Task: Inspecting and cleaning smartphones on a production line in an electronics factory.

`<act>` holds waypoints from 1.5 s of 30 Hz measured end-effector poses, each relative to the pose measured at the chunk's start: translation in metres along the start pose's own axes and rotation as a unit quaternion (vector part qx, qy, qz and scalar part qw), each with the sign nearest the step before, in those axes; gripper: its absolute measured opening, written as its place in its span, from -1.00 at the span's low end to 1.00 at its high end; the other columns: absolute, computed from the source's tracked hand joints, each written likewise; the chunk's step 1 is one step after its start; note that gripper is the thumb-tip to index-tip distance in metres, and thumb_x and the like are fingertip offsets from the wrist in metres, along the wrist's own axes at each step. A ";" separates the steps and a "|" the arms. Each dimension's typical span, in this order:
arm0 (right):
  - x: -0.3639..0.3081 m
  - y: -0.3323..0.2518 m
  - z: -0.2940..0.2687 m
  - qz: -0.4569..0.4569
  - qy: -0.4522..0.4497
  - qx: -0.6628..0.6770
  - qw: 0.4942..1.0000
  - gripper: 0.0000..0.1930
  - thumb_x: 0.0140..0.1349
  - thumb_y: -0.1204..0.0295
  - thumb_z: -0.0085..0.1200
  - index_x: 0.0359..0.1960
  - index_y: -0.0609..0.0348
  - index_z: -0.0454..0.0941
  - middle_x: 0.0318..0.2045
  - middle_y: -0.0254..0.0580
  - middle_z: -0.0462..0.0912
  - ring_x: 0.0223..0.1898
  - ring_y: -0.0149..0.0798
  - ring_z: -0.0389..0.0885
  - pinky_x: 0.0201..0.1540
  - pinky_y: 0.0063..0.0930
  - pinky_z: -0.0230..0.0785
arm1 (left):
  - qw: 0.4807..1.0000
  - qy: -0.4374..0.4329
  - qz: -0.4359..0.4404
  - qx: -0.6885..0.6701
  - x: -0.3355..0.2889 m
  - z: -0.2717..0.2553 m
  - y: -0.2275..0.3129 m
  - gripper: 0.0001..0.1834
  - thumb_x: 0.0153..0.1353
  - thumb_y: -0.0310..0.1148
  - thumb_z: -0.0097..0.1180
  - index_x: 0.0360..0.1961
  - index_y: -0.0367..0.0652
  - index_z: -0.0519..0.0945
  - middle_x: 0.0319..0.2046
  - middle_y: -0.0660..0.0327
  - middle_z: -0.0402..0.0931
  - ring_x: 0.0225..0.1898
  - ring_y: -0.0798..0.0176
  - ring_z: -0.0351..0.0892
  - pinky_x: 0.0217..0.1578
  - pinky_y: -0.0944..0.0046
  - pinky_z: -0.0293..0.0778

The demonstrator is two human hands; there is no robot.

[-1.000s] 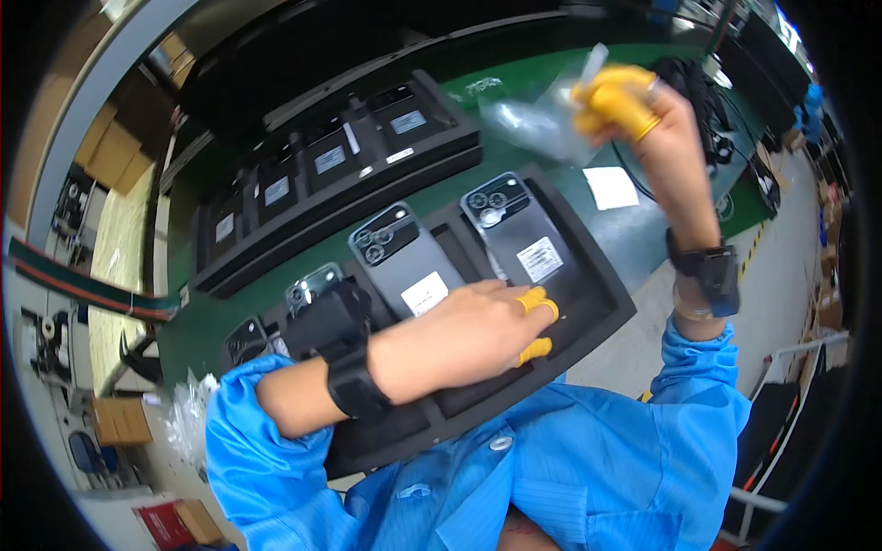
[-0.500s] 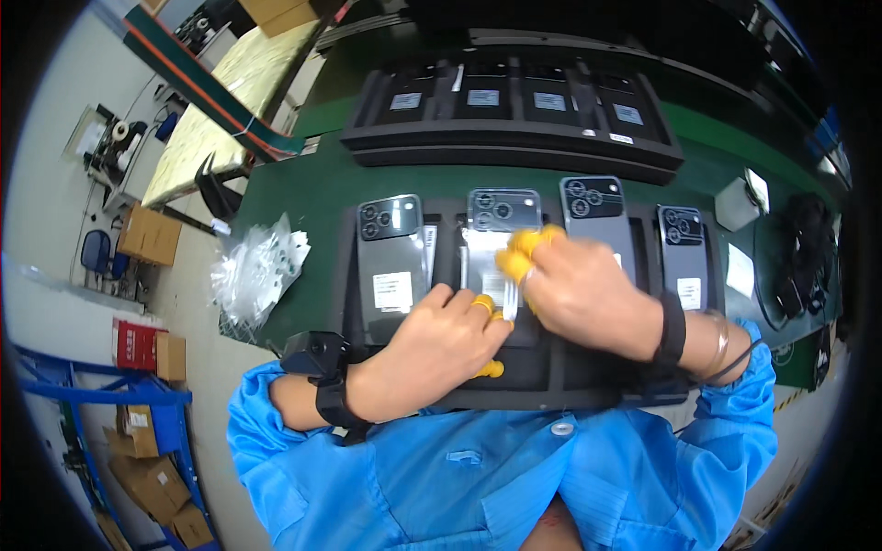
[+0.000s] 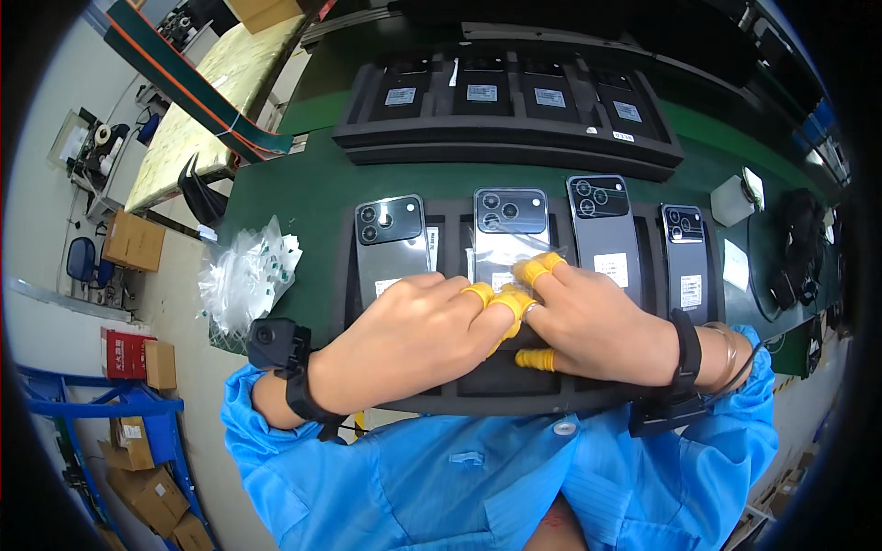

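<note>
Four dark smartphones lie back up in a black foam tray: one at the left (image 3: 390,262), one before my hands (image 3: 510,213), another to its right (image 3: 604,241) and one at the far right (image 3: 684,257). Wrinkled clear plastic film (image 3: 522,246) spans the second phone below its cameras. My right hand (image 3: 597,321), in yellow finger cots, pinches this film. Against it, over the phone's lower part, my left hand (image 3: 413,326) has its cotted fingers closed; what they grip is hidden. Both hands cover the phone's lower end.
Behind the tray stands a second black foam tray (image 3: 505,138) holding several phones. Crumpled clear plastic film pieces (image 3: 248,280) lie on the green table at the left. A white container (image 3: 735,202), a white paper (image 3: 736,266) and black cables (image 3: 792,266) are at the right.
My right hand has come lower and closer to my left hand. The left hand has shifted slightly right. Wrinkled clear film now shows over the second phone.
</note>
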State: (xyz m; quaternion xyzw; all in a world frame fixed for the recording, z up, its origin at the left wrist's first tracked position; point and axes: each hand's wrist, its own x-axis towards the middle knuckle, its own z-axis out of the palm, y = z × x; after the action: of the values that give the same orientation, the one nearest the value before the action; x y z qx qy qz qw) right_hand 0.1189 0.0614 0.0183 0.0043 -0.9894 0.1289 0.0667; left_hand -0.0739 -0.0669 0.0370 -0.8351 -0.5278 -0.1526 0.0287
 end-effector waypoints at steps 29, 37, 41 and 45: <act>-0.008 0.007 -0.009 -0.028 0.050 -0.015 0.998 -0.50 -0.24 0.36 0.39 -0.20 0.33 0.59 -0.25 -0.10 0.56 -0.24 -0.10 0.57 -0.21 -0.31 0.52 | 0.996 0.045 0.078 -0.003 -0.014 0.025 0.002 -0.80 -0.11 -0.38 0.25 -0.36 0.00 0.65 -0.29 0.28 0.48 -0.30 0.22 0.52 -0.28 0.25 0.45; -0.008 0.007 -0.003 -0.008 0.011 0.009 1.000 -0.39 -0.19 0.26 0.43 -0.07 0.30 0.54 -0.13 -0.07 0.57 -0.18 -0.06 0.55 -0.14 -0.28 0.49 | 0.993 0.003 0.100 -0.066 -0.012 0.038 -0.003 -0.84 -0.14 -0.38 0.29 -0.43 0.00 0.65 -0.33 0.32 0.53 -0.26 0.24 0.53 -0.22 0.21 0.45; -0.010 0.009 0.004 -0.025 0.017 0.021 0.999 -0.52 -0.09 0.31 0.39 -0.14 0.30 0.55 -0.10 -0.07 0.56 -0.17 -0.04 0.54 -0.12 -0.29 0.49 | 0.995 0.096 0.026 -0.028 -0.003 0.037 -0.008 -0.81 -0.09 -0.32 0.36 -0.42 -0.06 0.63 -0.41 0.28 0.58 -0.35 0.21 0.59 -0.34 0.23 0.48; -0.001 0.021 0.011 0.013 0.058 0.075 0.995 -0.73 0.03 0.46 0.27 -0.23 0.31 0.57 -0.24 -0.02 0.58 -0.18 -0.05 0.57 -0.17 -0.24 0.50 | 0.995 0.039 -0.046 -0.074 -0.005 0.027 -0.002 -0.69 0.01 -0.19 0.40 -0.32 -0.13 0.61 -0.50 0.18 0.60 -0.45 0.10 0.63 -0.45 0.18 0.52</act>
State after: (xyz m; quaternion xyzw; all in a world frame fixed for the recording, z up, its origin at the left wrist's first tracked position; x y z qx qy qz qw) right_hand 0.1182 0.0790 0.0025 -0.0106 -0.9714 0.2035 0.1218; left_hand -0.0718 -0.0645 0.0091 -0.8031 -0.5513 -0.2253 -0.0199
